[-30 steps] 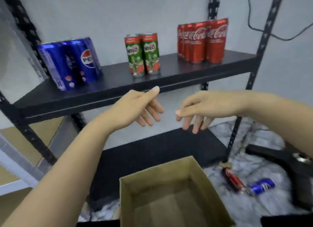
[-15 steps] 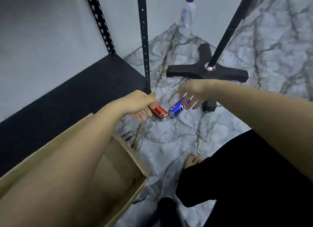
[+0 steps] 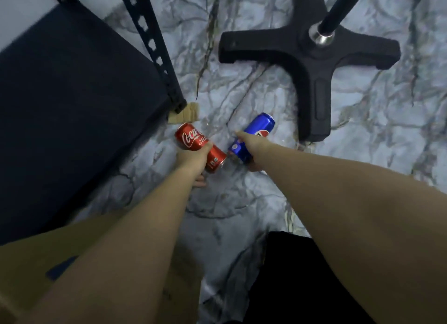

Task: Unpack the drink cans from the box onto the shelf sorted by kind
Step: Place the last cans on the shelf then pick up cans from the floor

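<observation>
Head view, looking straight down at the marble floor. Two cans lying on their sides just off the corner of the low black shelf, near its post foot, so likely strays to be lifted and sorted with their kinds. Red can gripped by the left hand, thumb over the top of the body, fingers curled underneath. Blue can gripped by the right hand, thumb along its upper side, fingers wrapped below. Near ends of the cans almost touching, far ends splayed apart. Both arms stretched long and downward, converging on the cans. Cannot tell whether either can has left the floor. Box at lower left under the left forearm. Black cross-shaped stand base well beyond the blue can.
</observation>
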